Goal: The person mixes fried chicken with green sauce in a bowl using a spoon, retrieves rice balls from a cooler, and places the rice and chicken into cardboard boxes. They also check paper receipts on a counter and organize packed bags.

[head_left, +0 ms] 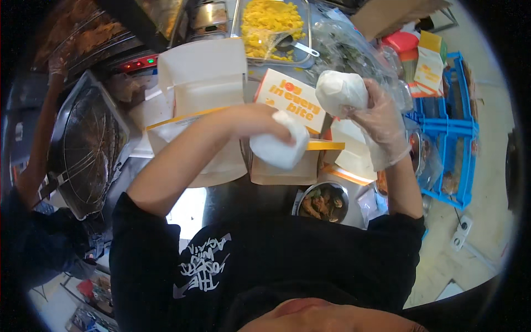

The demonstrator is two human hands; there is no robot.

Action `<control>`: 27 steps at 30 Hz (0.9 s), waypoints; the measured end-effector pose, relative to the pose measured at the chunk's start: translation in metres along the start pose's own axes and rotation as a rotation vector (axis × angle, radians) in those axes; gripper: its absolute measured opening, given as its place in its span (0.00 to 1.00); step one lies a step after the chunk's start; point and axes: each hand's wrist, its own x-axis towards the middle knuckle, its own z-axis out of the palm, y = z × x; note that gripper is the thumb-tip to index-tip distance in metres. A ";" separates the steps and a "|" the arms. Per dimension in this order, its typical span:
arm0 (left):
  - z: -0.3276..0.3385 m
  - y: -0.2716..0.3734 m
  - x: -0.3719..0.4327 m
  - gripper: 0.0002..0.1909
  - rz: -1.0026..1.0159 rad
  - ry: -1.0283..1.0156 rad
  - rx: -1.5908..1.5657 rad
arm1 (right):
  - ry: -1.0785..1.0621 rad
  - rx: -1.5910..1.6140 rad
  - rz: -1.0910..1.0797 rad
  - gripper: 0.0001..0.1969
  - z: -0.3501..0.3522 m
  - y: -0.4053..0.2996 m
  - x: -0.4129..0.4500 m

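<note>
My left hand (265, 122), bare, grips a white paper-wrapped bundle (280, 145) over an open cardboard box (284, 172). In a clear plastic glove, my right hand (379, 118) holds another white paper-wrapped bundle (341, 93) higher up and further right. What the paper covers is hidden. Behind the two bundles lies a printed white carton (290, 99) with orange lettering. A larger open cardboard box (209, 97) stands left of it, partly behind my left forearm. Right of the middle, an open white and orange carton (352, 153) sits below my right hand.
A clear tub (309, 25) of yellow food holds a measuring scoop (305, 48). Nearest my body is a metal bowl (344, 193) with brown food pieces. A round wire rack in a metal tray (68, 108) stands left, near a co-worker's arm (41, 124). Blue plastic crates (450, 128) are at right.
</note>
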 end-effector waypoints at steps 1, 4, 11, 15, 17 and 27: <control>-0.001 0.006 0.006 0.29 -0.077 0.018 -0.246 | 0.025 -0.022 0.022 0.22 -0.006 0.008 -0.004; 0.001 0.012 0.022 0.29 -0.219 0.005 -0.548 | 0.059 -0.066 0.076 0.23 -0.020 0.029 -0.019; 0.002 -0.024 0.030 0.32 -0.174 -0.087 -0.720 | -0.211 -0.359 -0.537 0.24 -0.011 0.064 -0.074; 0.015 -0.018 0.036 0.32 -0.153 0.011 -0.785 | -0.419 -0.450 -0.533 0.18 0.015 0.070 -0.093; 0.027 -0.021 0.048 0.32 -0.179 0.088 -0.774 | -0.514 -0.565 -0.547 0.16 0.029 0.091 -0.097; 0.043 0.016 0.075 0.28 0.192 0.322 -0.849 | -0.568 -0.550 -0.440 0.15 0.024 0.069 -0.074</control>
